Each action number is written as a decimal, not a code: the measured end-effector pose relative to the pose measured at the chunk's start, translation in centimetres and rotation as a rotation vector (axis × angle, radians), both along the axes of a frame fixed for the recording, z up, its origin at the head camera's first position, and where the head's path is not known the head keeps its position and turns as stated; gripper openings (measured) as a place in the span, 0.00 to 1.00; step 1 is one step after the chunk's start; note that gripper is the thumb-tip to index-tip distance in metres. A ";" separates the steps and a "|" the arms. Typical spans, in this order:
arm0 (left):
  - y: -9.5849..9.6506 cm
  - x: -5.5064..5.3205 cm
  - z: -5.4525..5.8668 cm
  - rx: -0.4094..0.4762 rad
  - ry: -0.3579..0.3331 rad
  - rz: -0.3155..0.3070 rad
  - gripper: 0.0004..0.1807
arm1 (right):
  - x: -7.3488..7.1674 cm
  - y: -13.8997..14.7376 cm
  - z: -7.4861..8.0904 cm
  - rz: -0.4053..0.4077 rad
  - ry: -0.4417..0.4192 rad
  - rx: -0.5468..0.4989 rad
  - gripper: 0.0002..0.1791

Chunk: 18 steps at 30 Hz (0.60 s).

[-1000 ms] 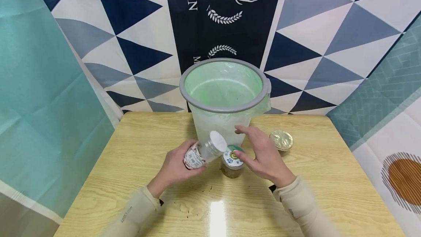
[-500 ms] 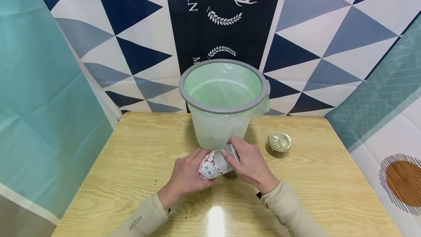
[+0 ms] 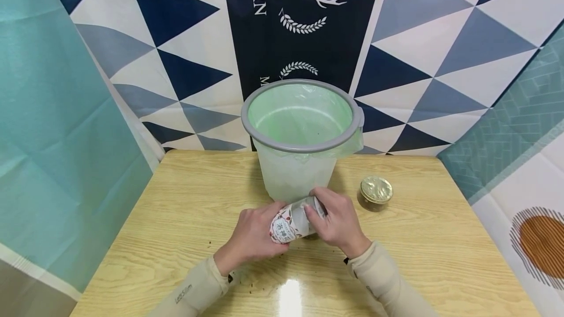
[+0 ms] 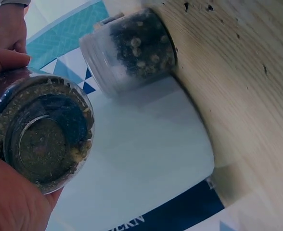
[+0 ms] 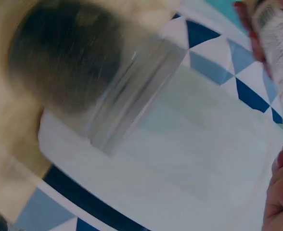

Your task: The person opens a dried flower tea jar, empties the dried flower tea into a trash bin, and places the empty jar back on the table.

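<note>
Noting tilted jar [image 3: 300, 219] — left hand [image 3: 253, 233], fingers curled round its label [image 3: 283, 229]; right hand [image 3: 337, 219], fingers gripping its top [image 3: 318, 205] — before bin [image 3: 297, 172] near table's [image 3: 418, 248] far edge.

Upper jar [image 3: 285, 225] apparently overhangs lower jar [image 4: 139, 53] before the bin [image 3: 294, 175], container [image 3: 376, 192] at right

The head camera faced forward and down over the tabletop [image 3: 185, 199] to the bucket [image 3: 295, 175]. The wrist cameras looked from closer, their views rolled to opposite sides, and shared the held jar [image 3: 299, 219] and the bucket's wall.
</note>
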<state>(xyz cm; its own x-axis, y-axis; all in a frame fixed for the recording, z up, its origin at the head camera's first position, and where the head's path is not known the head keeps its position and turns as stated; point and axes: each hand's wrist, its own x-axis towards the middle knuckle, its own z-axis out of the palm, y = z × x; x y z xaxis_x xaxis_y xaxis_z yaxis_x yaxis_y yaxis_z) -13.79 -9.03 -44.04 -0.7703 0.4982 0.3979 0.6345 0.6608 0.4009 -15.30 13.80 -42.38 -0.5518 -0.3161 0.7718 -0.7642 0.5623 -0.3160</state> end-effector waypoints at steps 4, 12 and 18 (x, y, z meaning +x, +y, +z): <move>-0.2 -0.1 0.1 0.021 -0.088 -0.070 0.36 | 0.1 0.0 0.1 0.056 0.135 0.024 0.20; -0.6 -0.2 0.7 0.004 -0.116 -0.094 0.38 | 0.1 0.2 0.3 0.108 0.214 0.112 0.29; -0.8 -0.4 0.7 -0.014 -0.132 -0.072 0.40 | 1.0 1.2 0.8 0.102 -0.037 0.202 0.46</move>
